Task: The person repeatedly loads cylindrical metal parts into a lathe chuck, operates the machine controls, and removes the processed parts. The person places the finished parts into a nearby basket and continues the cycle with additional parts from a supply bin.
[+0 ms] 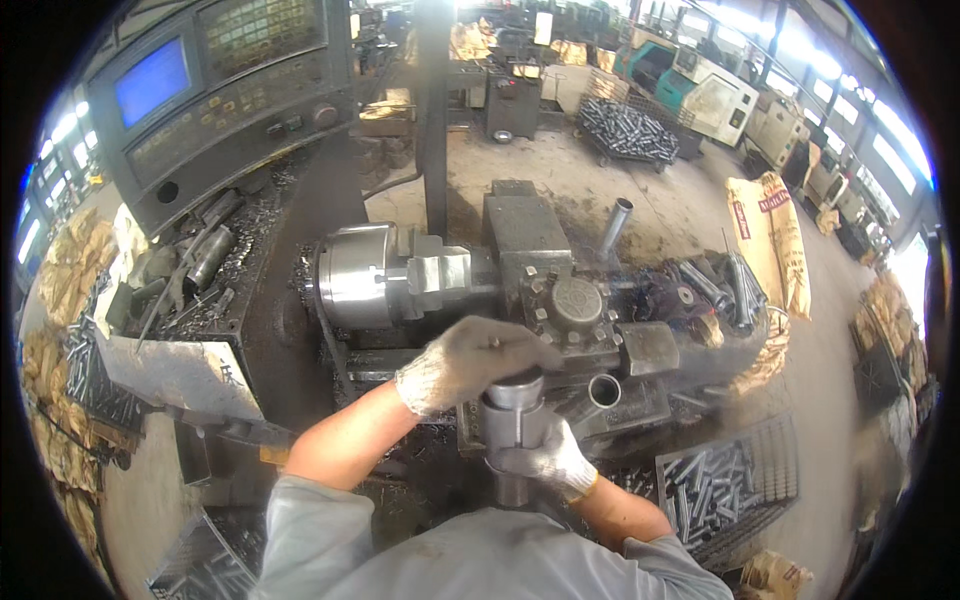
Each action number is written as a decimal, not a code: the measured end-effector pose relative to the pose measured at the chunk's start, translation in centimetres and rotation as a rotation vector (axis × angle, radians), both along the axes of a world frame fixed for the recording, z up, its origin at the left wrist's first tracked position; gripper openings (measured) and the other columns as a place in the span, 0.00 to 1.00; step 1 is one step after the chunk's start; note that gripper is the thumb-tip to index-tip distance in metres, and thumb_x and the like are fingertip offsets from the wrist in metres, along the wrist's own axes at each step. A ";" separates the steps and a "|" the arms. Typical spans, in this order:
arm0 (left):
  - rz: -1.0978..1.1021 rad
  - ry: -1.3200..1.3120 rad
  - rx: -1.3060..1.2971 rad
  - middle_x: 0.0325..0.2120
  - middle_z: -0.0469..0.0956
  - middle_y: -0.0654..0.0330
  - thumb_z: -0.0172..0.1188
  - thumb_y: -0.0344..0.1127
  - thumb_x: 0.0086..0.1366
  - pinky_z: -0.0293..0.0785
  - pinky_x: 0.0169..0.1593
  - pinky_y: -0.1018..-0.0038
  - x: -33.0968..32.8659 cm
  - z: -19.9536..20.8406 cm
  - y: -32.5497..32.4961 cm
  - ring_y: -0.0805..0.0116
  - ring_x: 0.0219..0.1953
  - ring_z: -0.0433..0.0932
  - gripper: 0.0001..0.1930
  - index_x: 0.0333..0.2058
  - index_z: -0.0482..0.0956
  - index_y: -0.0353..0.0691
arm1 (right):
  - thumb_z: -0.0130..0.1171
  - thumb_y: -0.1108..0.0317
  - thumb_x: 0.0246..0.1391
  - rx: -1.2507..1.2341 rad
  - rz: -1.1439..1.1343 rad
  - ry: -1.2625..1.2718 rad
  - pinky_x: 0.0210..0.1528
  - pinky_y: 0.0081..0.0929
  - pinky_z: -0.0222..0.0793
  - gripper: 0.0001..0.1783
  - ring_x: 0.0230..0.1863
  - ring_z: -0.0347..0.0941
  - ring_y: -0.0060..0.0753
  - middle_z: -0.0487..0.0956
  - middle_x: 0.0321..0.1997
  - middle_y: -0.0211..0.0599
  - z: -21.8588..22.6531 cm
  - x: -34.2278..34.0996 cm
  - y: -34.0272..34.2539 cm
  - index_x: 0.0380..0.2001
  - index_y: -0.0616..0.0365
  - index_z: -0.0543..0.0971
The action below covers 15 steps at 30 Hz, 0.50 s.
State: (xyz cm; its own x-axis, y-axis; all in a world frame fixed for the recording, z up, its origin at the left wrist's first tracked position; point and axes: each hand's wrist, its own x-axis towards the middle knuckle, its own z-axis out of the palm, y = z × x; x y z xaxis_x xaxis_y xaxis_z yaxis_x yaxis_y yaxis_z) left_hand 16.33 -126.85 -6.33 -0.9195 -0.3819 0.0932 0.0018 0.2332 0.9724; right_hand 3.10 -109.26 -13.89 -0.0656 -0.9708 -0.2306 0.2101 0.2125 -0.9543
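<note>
Both my hands wear pale, dirt-stained work gloves. My right hand wraps around the lower part of a thick, stepped metal cylinder, which stands upright close in front of my body. Over its dark top end, my left hand reaches across with fingers stretched out, slightly blurred; whether its palm touches the top is hidden. Just right of the cylinder, a hollow metal tube leans with its open end up. Behind my left hand sits the lathe's shiny round chuck, facing a square tool turret.
A control panel with a blue screen stands at the far left. Metal chips and scrap fill a tray below it. A wire basket of metal tubes stands at lower right. Another upright tube and a paper sack lie beyond the turret.
</note>
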 end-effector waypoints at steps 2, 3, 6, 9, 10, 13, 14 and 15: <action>0.185 -0.030 -0.548 0.52 0.86 0.56 0.59 0.39 0.77 0.80 0.56 0.68 -1.1 0.5 -2.1 0.68 0.53 0.84 0.14 0.51 0.86 0.39 | 0.80 0.69 0.43 0.112 -0.046 -0.004 0.54 0.31 0.79 0.37 0.47 0.81 0.26 0.85 0.50 0.33 -1.9 0.5 0.1 0.58 0.59 0.77; 0.341 -0.030 -0.503 0.49 0.86 0.55 0.58 0.40 0.76 0.79 0.55 0.68 -2.0 1.3 -4.1 0.66 0.51 0.84 0.15 0.51 0.86 0.38 | 0.80 0.68 0.43 0.065 -0.038 0.025 0.52 0.31 0.80 0.37 0.46 0.82 0.26 0.85 0.49 0.33 -2.5 0.3 0.1 0.58 0.60 0.78; 0.754 0.351 -0.186 0.42 0.87 0.54 0.55 0.44 0.74 0.77 0.52 0.68 -4.7 3.9 -12.2 0.65 0.46 0.82 0.19 0.51 0.86 0.38 | 0.78 0.68 0.43 0.025 -0.102 0.113 0.49 0.32 0.81 0.35 0.45 0.81 0.25 0.84 0.47 0.33 -3.6 -0.6 0.1 0.57 0.60 0.77; 0.900 0.338 -0.049 0.43 0.87 0.60 0.55 0.49 0.74 0.76 0.53 0.70 -2.8 0.8 -18.7 0.72 0.47 0.81 0.22 0.51 0.87 0.37 | 0.78 0.68 0.44 0.013 -0.122 0.045 0.52 0.31 0.81 0.36 0.45 0.82 0.27 0.85 0.48 0.33 -4.4 -1.2 0.3 0.58 0.61 0.77; 0.901 0.208 -0.030 0.43 0.87 0.61 0.57 0.51 0.74 0.76 0.53 0.71 -1.9 -1.4 -19.5 0.72 0.47 0.82 0.24 0.53 0.86 0.37 | 0.79 0.67 0.44 0.031 -0.118 0.056 0.53 0.31 0.81 0.37 0.46 0.82 0.26 0.85 0.49 0.34 -4.7 -1.3 0.3 0.58 0.60 0.77; 0.819 0.148 -0.289 0.44 0.84 0.60 0.59 0.51 0.76 0.80 0.48 0.73 -0.4 -6.5 -17.1 0.71 0.43 0.83 0.26 0.60 0.80 0.35 | 0.80 0.67 0.43 0.036 -0.082 0.075 0.56 0.31 0.80 0.39 0.48 0.81 0.26 0.85 0.51 0.35 -5.1 -1.5 0.6 0.60 0.60 0.77; 0.712 -0.012 -0.114 0.47 0.84 0.58 0.58 0.51 0.77 0.80 0.51 0.71 0.7 -7.6 -14.7 0.69 0.45 0.84 0.27 0.61 0.79 0.34 | 0.80 0.67 0.43 0.045 -0.064 0.077 0.56 0.31 0.80 0.39 0.49 0.81 0.25 0.85 0.52 0.35 -5.1 -1.7 0.7 0.61 0.60 0.76; 0.503 -0.044 0.011 0.49 0.85 0.57 0.57 0.51 0.77 0.81 0.54 0.69 2.0 -8.5 -11.8 0.67 0.46 0.84 0.27 0.63 0.77 0.34 | 0.80 0.66 0.43 0.087 -0.032 0.095 0.57 0.32 0.79 0.40 0.50 0.81 0.25 0.85 0.53 0.35 -5.0 -1.8 0.7 0.61 0.60 0.76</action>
